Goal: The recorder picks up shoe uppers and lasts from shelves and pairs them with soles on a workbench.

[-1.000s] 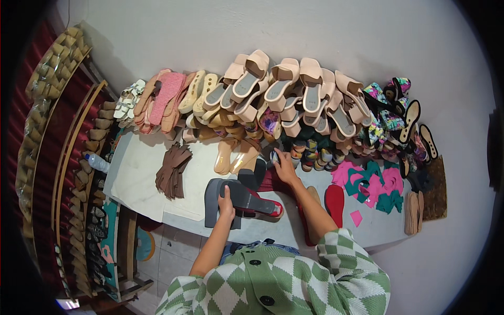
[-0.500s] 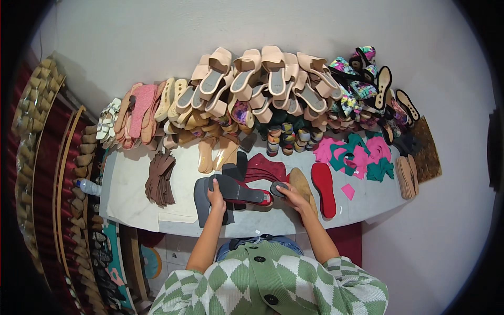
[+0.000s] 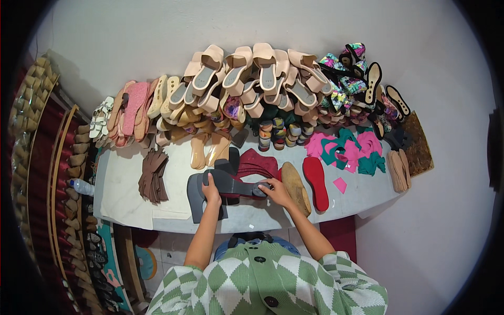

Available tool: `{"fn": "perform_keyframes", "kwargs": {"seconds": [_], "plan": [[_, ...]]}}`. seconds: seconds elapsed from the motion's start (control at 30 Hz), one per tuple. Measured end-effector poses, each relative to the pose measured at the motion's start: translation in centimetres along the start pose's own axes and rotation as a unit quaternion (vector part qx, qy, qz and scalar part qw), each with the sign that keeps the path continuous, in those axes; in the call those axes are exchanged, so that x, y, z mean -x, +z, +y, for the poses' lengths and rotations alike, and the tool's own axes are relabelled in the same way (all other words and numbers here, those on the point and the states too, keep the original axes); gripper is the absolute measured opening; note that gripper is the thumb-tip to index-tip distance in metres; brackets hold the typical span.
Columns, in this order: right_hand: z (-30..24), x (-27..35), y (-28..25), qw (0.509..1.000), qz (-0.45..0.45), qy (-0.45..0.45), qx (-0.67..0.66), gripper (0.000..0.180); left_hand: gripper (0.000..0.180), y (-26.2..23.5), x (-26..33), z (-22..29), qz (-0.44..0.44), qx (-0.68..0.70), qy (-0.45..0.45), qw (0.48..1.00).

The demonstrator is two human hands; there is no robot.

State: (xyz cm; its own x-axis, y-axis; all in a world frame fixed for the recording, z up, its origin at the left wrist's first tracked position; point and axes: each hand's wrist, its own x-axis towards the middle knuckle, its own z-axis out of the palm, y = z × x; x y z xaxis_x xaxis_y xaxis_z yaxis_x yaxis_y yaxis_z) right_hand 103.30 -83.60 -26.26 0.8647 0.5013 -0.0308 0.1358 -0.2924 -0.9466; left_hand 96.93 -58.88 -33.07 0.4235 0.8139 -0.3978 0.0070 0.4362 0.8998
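My left hand (image 3: 211,194) grips the front of a shoe whose dark grey sole (image 3: 231,185) faces up, with a little dark red showing at its edge. At the heel end, the fingers of my right hand (image 3: 278,193) are closed on a small dark rounded heel piece (image 3: 259,189), which lies against the sole. Grey sole pieces (image 3: 196,198) rest on the table beside my left hand. Just right of my right hand are a tan shoe last (image 3: 295,188) and a red insole (image 3: 316,184). Dark red material (image 3: 256,164) lies behind the shoe.
Heeled beige sandals (image 3: 239,68) are heaped along the wall, with patterned sandals (image 3: 346,86) to their right. Brown strips (image 3: 154,176) lie at left, pink and teal scraps (image 3: 344,149) at right. A water bottle (image 3: 82,186) stands near shelves of shoe lasts (image 3: 76,173).
My right hand has brought the heel piece left onto the heel end of the sole, covering the pale patch there. The whole view has shifted slightly.
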Motion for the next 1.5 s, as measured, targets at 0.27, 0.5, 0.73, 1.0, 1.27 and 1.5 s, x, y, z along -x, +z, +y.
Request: {"fn": "perform_keyframes", "kwargs": {"seconds": [0.27, 0.5, 0.73, 1.0, 1.27, 1.5], "plan": [[0.0, -1.5, -1.3, 0.997, -0.014, -0.024, 0.065, 0.027, 0.036, 1.9, 2.1, 1.7, -0.004, 0.004, 0.001, 1.0], [-0.1, -1.8, -0.8, 0.998, -0.007, -0.044, 0.049, 0.023, 0.038, 1.3, 1.4, 1.5, -0.011, 0.003, -0.005, 1.0], [0.2, -1.6, -0.3, 0.999, 0.014, -0.047, 0.008, 0.021, 0.042, 1.5, 1.8, 1.9, -0.009, 0.004, -0.001, 1.0], [-0.2, -1.0, -0.1, 0.998, 0.048, 0.007, 0.036, 0.028, 0.042, 1.5, 1.3, 1.6, 0.018, -0.038, 0.004, 0.999], [-0.3, 1.3, 0.0, 0.994, 0.053, -0.065, -0.074, 0.031, 0.047, 1.8, 2.0, 2.3, 0.02, -0.041, -0.009, 0.999], [-0.4, 0.6, 0.5, 0.997, 0.057, -0.045, -0.009, 0.022, 0.049, 2.2, 1.9, 2.4, 0.016, -0.031, -0.007, 0.999]]}}
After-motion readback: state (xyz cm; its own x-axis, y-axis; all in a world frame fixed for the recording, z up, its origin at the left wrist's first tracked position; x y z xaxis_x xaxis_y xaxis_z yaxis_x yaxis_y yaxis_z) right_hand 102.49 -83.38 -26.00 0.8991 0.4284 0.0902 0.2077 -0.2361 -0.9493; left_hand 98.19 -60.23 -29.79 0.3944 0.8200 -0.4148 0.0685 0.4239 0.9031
